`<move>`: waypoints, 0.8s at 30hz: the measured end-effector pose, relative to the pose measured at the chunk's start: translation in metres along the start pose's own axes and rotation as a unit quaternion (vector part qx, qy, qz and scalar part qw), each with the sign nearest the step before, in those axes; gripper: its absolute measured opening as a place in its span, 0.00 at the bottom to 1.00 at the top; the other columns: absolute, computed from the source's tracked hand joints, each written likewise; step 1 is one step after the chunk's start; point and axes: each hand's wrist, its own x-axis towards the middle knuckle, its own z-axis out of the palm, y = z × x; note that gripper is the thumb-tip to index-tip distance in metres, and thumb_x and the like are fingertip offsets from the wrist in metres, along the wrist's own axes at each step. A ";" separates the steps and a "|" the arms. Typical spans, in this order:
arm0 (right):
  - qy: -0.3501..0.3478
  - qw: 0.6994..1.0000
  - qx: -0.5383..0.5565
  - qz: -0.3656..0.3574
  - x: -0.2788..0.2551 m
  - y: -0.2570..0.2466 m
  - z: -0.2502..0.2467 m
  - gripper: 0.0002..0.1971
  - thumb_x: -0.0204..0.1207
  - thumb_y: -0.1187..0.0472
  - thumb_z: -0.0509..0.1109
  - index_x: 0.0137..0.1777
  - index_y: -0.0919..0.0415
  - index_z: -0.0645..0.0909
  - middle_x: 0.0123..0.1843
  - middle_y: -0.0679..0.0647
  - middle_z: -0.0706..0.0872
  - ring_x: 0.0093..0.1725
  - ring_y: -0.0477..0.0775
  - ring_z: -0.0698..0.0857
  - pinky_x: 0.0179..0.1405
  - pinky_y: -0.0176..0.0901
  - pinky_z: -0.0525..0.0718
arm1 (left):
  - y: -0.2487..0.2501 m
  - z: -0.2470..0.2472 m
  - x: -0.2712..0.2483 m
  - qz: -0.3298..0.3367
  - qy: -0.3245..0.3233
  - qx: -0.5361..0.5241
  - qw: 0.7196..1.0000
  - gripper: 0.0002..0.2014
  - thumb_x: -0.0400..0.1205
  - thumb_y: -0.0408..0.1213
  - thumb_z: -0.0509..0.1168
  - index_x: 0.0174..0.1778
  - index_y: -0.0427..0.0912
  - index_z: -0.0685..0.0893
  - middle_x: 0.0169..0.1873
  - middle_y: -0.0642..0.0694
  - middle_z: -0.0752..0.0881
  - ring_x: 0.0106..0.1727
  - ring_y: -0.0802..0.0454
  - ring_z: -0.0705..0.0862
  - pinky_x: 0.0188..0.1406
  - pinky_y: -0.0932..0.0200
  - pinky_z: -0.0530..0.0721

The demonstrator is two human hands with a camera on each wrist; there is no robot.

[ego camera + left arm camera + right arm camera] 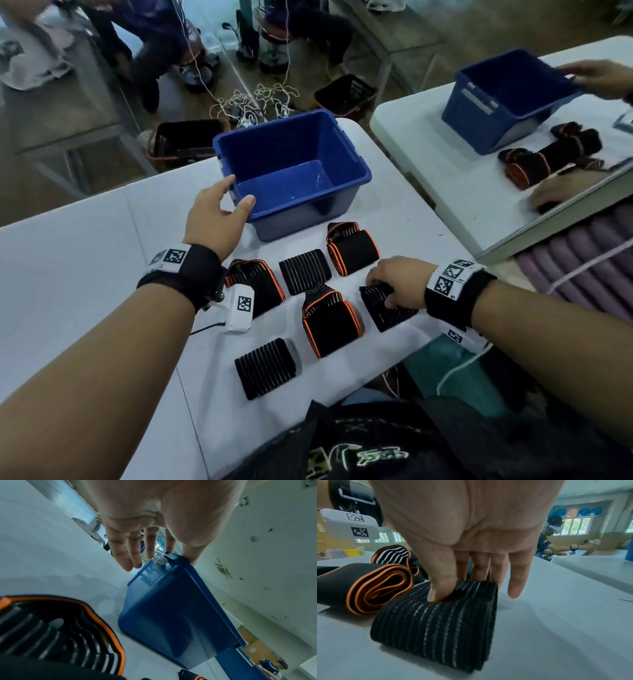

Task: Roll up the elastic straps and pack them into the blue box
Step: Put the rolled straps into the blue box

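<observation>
- The striped strap [435, 626] lies folded on the counter [68, 274]; the right hand [399, 281] pinches its top fold, thumb [440, 586] on the near face, fingers [481, 568] behind.
- To do this well, I judge the grip should take every layer at once, or the folds below the thumb may spring loose on lifting.
- Just left of that grip sits an orange-edged strap [366, 588], loosely coiled; lift straight up so it is not dragged along.
- Other straps lie further left of it and toward the body.
- The blue box [291, 171] stands beyond the grip, nothing in it that I can see.
- The left hand [215, 216] rests wide on its near corner, thumb at the rim and fingers straight, steadying it for the drop.
</observation>
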 end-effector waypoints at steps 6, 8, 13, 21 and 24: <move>-0.035 0.999 0.019 -0.013 0.011 0.011 0.004 0.21 0.73 0.57 0.77 0.66 0.53 0.79 0.62 0.53 0.85 0.60 0.57 0.83 0.59 0.48 0.82 | 0.004 0.003 -0.005 -0.017 -0.003 -0.017 1.000 0.32 0.80 0.57 0.66 0.82 0.56 0.72 0.74 0.50 0.79 0.58 0.45 0.87 0.67 0.47 0.83; -0.041 0.998 0.034 -0.019 0.012 0.014 0.005 0.19 0.73 0.57 0.78 0.63 0.53 0.80 0.59 0.52 0.86 0.57 0.55 0.83 0.55 0.44 0.81 | 0.007 0.004 -0.007 -0.020 0.010 -0.024 0.999 0.30 0.81 0.51 0.68 0.81 0.53 0.73 0.75 0.48 0.79 0.70 0.47 0.81 0.74 0.48 0.77; -0.013 0.993 0.104 -0.061 0.006 0.020 -0.024 0.16 0.72 0.56 0.79 0.57 0.49 0.80 0.49 0.44 0.83 0.50 0.50 0.82 0.48 0.42 0.78 | 0.012 0.004 -0.016 -0.039 0.047 -0.050 0.997 0.27 0.81 0.39 0.68 0.78 0.49 0.76 0.73 0.48 0.80 0.73 0.51 0.78 0.76 0.47 0.77; 0.090 0.966 0.140 -0.197 0.002 -0.016 -0.186 0.15 0.73 0.55 0.80 0.56 0.48 0.80 0.50 0.41 0.85 0.49 0.42 0.84 0.50 0.36 0.80 | 0.008 0.002 -0.039 -0.051 0.004 -0.053 0.997 0.34 0.80 0.56 0.70 0.83 0.59 0.68 0.72 0.51 0.76 0.53 0.46 0.88 0.62 0.48 0.85; 0.117 0.965 0.104 -0.211 0.043 -0.044 -0.228 0.16 0.70 0.50 0.80 0.55 0.45 0.81 0.50 0.41 0.86 0.48 0.45 0.86 0.50 0.42 0.81 | 0.011 0.001 -0.046 -0.059 0.002 -0.063 0.996 0.36 0.80 0.55 0.72 0.84 0.61 0.66 0.69 0.53 0.77 0.41 0.51 0.88 0.53 0.52 0.87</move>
